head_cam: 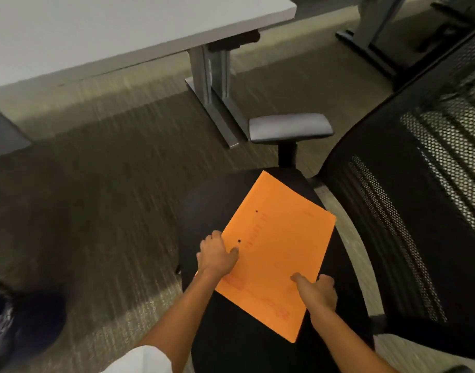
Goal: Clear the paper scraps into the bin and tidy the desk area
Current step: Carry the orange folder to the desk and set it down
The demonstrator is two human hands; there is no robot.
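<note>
An orange paper folder [276,249] with two punched holes lies over the black seat [204,211] of an office chair. My left hand [217,255] grips its left edge, thumb on top and fingers curled under. At the folder's near right edge, my right hand [315,290] pinches the sheet with the thumb lying on the orange face. No paper scraps and no bin can be seen.
The chair's grey armrest [290,127] and black mesh back [424,197] stand to the right. A white desk [110,30] on grey metal legs [212,84] fills the top left. Carpet covers the floor, and a dark object [21,319] sits at the lower left.
</note>
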